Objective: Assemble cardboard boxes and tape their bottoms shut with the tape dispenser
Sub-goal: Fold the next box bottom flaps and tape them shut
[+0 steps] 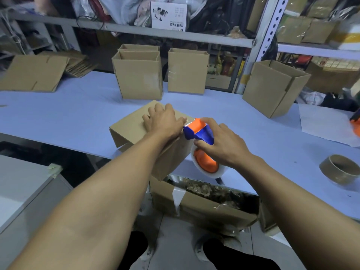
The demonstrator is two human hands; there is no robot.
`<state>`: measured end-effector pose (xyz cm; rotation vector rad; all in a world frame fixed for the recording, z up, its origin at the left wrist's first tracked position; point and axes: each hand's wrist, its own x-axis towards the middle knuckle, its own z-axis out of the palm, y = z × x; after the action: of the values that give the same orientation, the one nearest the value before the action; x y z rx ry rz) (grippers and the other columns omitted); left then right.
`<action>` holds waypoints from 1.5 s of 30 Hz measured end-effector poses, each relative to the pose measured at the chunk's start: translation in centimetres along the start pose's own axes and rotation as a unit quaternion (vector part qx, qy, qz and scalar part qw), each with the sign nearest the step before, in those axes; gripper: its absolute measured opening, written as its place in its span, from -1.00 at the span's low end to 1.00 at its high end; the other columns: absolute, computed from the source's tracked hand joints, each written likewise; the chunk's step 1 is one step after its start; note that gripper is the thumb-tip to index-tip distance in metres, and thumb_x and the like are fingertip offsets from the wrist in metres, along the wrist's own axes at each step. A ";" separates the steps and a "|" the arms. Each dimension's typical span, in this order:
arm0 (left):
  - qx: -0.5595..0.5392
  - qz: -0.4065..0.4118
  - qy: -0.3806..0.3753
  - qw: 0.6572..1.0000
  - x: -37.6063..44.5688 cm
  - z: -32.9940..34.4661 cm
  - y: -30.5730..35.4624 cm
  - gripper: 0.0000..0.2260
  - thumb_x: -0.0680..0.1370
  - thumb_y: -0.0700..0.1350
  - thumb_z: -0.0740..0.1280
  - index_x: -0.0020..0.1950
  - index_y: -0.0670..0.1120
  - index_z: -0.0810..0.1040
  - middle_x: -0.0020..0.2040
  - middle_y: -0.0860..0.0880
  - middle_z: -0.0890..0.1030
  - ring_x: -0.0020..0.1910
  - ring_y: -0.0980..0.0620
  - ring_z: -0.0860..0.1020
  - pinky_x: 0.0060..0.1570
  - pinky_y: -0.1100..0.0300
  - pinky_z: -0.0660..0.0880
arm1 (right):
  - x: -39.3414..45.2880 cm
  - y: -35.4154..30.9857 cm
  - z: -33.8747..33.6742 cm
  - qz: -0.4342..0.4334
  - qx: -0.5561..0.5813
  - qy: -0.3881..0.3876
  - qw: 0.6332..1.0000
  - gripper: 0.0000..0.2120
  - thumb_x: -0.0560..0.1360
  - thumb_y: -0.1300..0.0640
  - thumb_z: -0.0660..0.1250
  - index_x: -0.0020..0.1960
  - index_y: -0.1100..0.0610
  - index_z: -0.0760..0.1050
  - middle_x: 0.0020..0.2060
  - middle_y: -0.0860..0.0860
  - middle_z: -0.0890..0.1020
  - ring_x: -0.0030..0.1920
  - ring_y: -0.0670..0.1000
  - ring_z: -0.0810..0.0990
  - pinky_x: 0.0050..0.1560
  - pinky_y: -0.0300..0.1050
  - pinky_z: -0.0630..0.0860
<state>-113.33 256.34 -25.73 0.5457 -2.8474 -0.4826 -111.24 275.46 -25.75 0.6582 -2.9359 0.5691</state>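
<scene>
A cardboard box [134, 129] is shown lying upside-down at the near edge of the pale blue desk [58, 115], with its closed bottom flaps facing upward and one corner overhanging the edge. The left hand [162, 121] is laid flat on the flaps, fingers straight and pressed down against the cardboard. The tape dispenser [200, 141], blue and orange with a roll of clear tape, is held against the right end of the box top; the grip of the right hand [224, 145] is closed around its handle, fingers curled over the blue body. A short length of clear tape is seen running from the dispenser's mouth onto the box, just beside the left fingertips.

Behind the box, three assembled boxes are shown standing upright with open tops: two [139, 75] close together, one behind the other, and a third [188, 71] just to their right. A fourth open box [272, 88] stands tilted near the right side of the desk. A stack of flat cardboard blanks [35, 73] lies at the far left. An empty tape core [340, 170] rests on the desk at the right. Under the desk edge, a large open carton [202, 207] holding loose filling is visible, and metal shelving [136, 30] with assorted goods fills the background.
</scene>
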 end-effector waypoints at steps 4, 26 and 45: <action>-0.040 0.080 0.043 0.995 -0.1 -1.0 -0.9 -0.69 0.58 -0.01 0.24 0.31 0.01 0.44 0.30 -0.07 0.42 0.34 -0.11 0.32 0.25 0.01 0.27 | 0.5 -0.3 -0.2 -0.028 -0.079 0.014 0.996 -0.48 0.51 -0.27 0.20 0.38 -0.14 0.16 -0.01 0.04 0.54 -0.05 0.16 0.49 -0.11 0.01 0.40; 0.024 0.241 -0.171 0.955 -3.5 -1.2 -2.4 -0.41 0.66 -0.03 0.15 0.62 0.00 -0.05 0.62 0.09 -0.11 0.59 0.10 -0.11 0.50 -0.18 -0.17 | -1.7 1.3 -0.6 -0.019 -0.101 0.035 0.994 -0.46 0.52 -0.34 0.18 0.44 -0.19 0.23 0.09 0.00 0.58 -0.01 0.12 0.55 -0.18 -0.08 0.37; 0.001 0.194 0.034 0.980 -2.5 1.1 0.9 -0.87 0.54 -0.03 0.29 -0.13 -0.06 0.52 -0.11 -0.01 0.46 -0.05 -0.11 0.45 -0.08 0.04 0.35 | 3.0 -0.8 0.6 -0.029 -0.145 -0.069 0.987 -0.54 0.48 -0.30 0.20 0.29 -0.12 0.28 -0.15 0.04 0.53 -0.10 0.16 0.48 -0.15 -0.03 0.34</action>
<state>-111.64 258.43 -26.76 -0.0010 -2.7879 -0.3801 -113.64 273.41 -25.55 0.7722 -3.0249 0.0883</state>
